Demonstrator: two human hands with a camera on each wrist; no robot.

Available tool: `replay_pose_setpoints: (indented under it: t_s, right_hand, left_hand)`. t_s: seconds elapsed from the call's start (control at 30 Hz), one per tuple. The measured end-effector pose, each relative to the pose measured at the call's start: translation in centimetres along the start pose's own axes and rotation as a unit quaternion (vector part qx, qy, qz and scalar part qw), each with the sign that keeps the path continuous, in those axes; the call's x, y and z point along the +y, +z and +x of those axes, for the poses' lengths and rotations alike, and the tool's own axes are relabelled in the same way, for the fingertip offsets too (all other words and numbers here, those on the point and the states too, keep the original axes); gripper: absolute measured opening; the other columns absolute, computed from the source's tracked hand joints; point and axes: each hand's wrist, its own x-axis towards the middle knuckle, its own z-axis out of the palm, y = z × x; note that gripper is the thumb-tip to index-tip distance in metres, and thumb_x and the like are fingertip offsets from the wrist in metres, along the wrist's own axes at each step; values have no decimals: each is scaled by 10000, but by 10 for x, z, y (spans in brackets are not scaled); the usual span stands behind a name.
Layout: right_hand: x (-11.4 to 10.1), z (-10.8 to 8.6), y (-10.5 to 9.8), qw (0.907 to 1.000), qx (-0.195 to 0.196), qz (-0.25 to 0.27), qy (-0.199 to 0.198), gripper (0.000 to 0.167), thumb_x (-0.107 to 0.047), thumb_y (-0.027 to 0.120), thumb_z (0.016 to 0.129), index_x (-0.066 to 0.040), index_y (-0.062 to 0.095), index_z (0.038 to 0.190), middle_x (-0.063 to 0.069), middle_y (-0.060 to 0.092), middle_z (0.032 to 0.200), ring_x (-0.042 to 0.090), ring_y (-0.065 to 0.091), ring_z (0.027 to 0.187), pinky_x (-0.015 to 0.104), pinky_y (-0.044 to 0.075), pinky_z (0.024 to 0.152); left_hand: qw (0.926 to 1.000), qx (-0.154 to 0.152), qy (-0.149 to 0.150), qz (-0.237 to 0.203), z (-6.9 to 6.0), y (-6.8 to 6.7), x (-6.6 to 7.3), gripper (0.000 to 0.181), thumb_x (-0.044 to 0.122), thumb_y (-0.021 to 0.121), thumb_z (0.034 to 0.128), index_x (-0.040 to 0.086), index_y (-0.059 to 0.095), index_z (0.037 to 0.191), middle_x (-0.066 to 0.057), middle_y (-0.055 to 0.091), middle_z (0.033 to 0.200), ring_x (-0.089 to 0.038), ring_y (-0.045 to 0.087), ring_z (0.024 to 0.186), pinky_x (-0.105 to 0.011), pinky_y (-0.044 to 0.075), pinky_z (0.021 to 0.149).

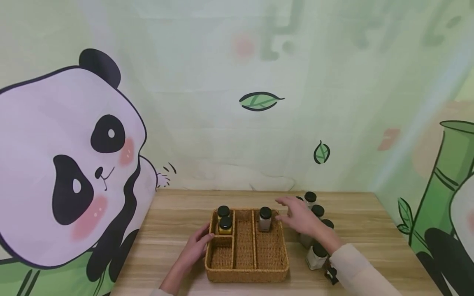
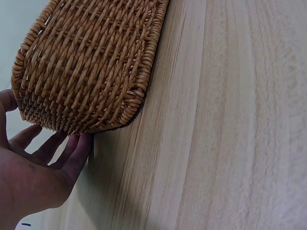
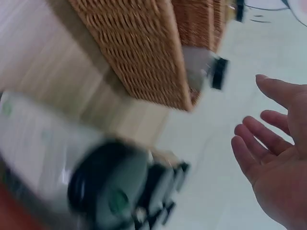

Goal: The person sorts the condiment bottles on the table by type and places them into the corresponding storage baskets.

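Note:
A wicker basket point(image 1: 246, 274) with several compartments stands on the table. My left hand point(image 1: 193, 248) holds its left side, thumb at the rim and fingers against the outer wall point(image 2: 81, 67). Two black-lidded jars with yellow contents, one behind the other point(image 1: 225, 226), stand in the back left compartment. Toward the back of the right compartment is a black-lidded spice jar point(image 1: 264, 220) with pale contents, also seen in the right wrist view. Just right of that jar, above the basket's edge, my right hand point(image 1: 300, 218) has spread fingers and holds nothing.
Several black-lidded jars point(image 1: 316, 257) stand in a group right of the basket, partly hidden under my right forearm. A small black item point(image 1: 331, 274) lies in front of them. Behind the wooden table point(image 1: 177, 205) hangs a panda-printed backdrop point(image 1: 207, 123).

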Motion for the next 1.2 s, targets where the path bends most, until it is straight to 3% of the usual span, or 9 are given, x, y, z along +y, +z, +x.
replay_pose_setpoints:
  t_s: [0.1,0.2,0.33,0.6,0.83,1.2]
  right_hand:
    - [4,-18,-19,9997,233,19,-55,456,-189,801,967,-15,654,1362,106,697,1213,243,676,971,478,594,871]
    - [10,-41,-32,9994,330,71,-49,374,-145,814,950,-17,685,1277,67,687,1131,258,670,1023,473,603,858]
    - [20,-73,-42,9998,150,110,36,308,-149,806,957,-12,705,1213,94,708,1140,284,685,1032,462,607,876]
    - [33,-116,-43,9999,-84,-21,90,421,-226,833,937,22,690,1245,125,724,1167,302,706,1020,437,624,848]
    - [36,-132,-32,9990,-254,-367,1,499,-243,873,893,2,686,1285,123,707,1242,322,691,1086,459,616,867]
    - [34,-131,-22,9946,-540,-877,-146,460,-104,891,847,-3,702,1254,121,673,1242,347,659,1136,515,602,913]
  left_hand:
    - [10000,-3,-19,-3,1,-1,0,621,231,584,1087,49,368,1640,-225,372,1667,-427,433,1476,-557,489,1114]
    - [10000,-33,-29,1,2,-1,1,624,225,580,1088,38,359,1641,-237,360,1668,-432,423,1479,-566,490,1111]
    - [10000,-27,-35,-14,2,0,0,623,217,573,1089,25,352,1639,-253,359,1663,-439,429,1471,-563,503,1099]
    - [10000,-40,-22,-62,3,-1,0,621,217,572,1091,30,353,1641,-247,352,1669,-436,417,1481,-564,496,1105]
    - [10000,-23,-40,-27,0,0,-1,634,246,593,1085,44,364,1640,-238,359,1669,-434,438,1467,-556,514,1089]
    - [10000,64,-66,13,-1,-2,-1,619,243,597,1080,73,388,1638,-214,373,1669,-418,436,1475,-557,498,1105]
